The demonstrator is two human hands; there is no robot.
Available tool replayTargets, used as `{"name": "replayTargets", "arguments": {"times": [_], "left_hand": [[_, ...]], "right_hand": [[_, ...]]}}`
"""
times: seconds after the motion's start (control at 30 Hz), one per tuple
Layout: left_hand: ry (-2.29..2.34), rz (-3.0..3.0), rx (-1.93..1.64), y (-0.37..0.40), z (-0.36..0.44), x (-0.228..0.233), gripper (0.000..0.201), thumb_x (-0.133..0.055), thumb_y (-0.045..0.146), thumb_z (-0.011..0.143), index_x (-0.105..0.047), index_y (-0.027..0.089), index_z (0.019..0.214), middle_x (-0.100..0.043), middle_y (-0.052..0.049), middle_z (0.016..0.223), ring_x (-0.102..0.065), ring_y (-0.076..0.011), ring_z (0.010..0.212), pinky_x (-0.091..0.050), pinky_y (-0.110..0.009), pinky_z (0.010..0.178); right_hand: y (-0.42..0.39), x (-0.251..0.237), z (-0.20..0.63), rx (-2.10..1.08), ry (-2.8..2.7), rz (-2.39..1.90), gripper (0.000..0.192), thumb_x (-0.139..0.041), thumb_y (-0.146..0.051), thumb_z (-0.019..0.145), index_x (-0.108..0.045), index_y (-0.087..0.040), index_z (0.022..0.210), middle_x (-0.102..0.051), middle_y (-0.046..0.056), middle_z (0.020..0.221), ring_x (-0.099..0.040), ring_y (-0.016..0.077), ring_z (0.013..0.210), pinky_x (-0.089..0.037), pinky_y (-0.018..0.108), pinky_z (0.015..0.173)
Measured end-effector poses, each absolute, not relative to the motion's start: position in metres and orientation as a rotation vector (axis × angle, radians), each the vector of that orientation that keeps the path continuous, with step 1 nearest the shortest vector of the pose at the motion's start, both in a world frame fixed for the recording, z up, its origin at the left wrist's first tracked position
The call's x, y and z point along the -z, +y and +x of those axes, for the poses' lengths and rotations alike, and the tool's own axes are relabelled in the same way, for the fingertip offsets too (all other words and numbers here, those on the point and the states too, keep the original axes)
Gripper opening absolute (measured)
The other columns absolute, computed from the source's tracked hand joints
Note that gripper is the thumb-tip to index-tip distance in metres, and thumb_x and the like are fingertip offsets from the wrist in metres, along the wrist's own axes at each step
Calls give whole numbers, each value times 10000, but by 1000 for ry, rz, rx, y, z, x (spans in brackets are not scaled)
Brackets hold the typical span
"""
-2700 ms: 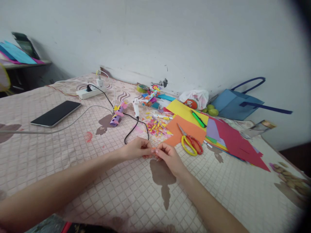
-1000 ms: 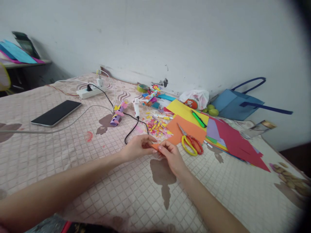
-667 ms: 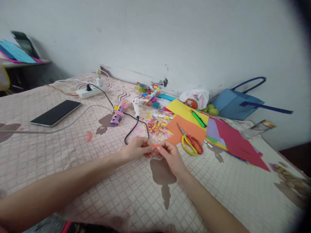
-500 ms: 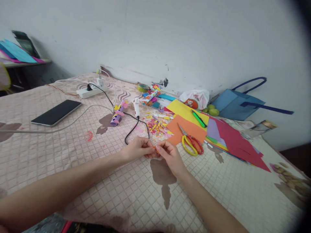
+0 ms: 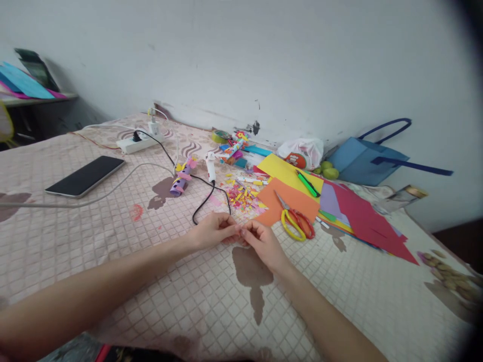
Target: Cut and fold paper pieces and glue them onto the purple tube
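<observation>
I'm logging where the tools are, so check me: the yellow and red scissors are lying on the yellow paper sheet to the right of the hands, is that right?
Not quite. In the head view the scissors lie on the orange paper sheet, not the yellow one. The yellow paper sheet sits farther back, with a green marker on it. The rest holds: the scissors are yellow and red, right of the hands.

Left hand [image 5: 213, 232] and right hand [image 5: 264, 244] meet fingertip to fingertip low over the quilted cloth [image 5: 113, 236], pinching something too small to tell; scissors [image 5: 294, 221] lie on an orange sheet [image 5: 292, 198] just beside; paper scraps [image 5: 243, 193], glue gun [image 5: 210, 166], phone [image 5: 85, 176] further off.
</observation>
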State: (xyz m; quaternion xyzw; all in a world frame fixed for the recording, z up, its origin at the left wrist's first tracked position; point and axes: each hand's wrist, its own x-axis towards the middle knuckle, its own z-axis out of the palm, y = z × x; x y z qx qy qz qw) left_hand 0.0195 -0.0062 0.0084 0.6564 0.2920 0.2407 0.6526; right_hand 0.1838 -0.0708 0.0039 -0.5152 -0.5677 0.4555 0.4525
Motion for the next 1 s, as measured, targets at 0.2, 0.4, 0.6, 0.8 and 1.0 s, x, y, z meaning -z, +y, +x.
{"name": "replayTargets", "arguments": {"times": [0.2,0.4,0.6,0.8,1.0], "left_hand": [[674,1641,-635,-5,18,-5,284,-554,401,789,-525,142,675,-579,13,579,-523,-80,532,-415,-191,505],[658,1360,-440,0,18,-4,333,-657,445,693,-563,130,747,-668,-20,683,-604,-99,570,-495,-234,587],[672,1172,-430,-3,19,-7,340,-701,411,668,-543,129,774,-701,-50,752,-653,-130,674,-503,-258,644],[692,1427,-512,-7,19,-8,251,-635,374,730,-549,138,737,-661,-25,705,-611,-120,639,-476,-244,606],[695,1637,-630,-5,18,-9,218,-578,339,775,-587,125,732,-601,-8,647,-536,-91,586,-427,-207,552]], "right_hand": [[-72,-4,182,-1135,-1448,-1282,166,-587,-346,785,-545,-196,728,-507,-32,633,-452,114,584,-355,238,553],[-70,-4,183,-1125,-1323,-1289,189,-576,-382,792,-562,-197,754,-549,-19,665,-487,118,588,-393,244,564],[-70,-2,181,-1211,-1198,-1247,220,-619,-408,756,-554,-203,799,-588,-9,700,-544,132,634,-434,259,608],[-71,0,183,-1138,-1271,-1276,143,-601,-333,775,-562,-195,769,-590,-7,695,-531,127,631,-418,253,600],[-71,-2,181,-1081,-1306,-1285,130,-581,-313,788,-556,-191,750,-549,-14,671,-505,121,614,-407,249,584]]}}
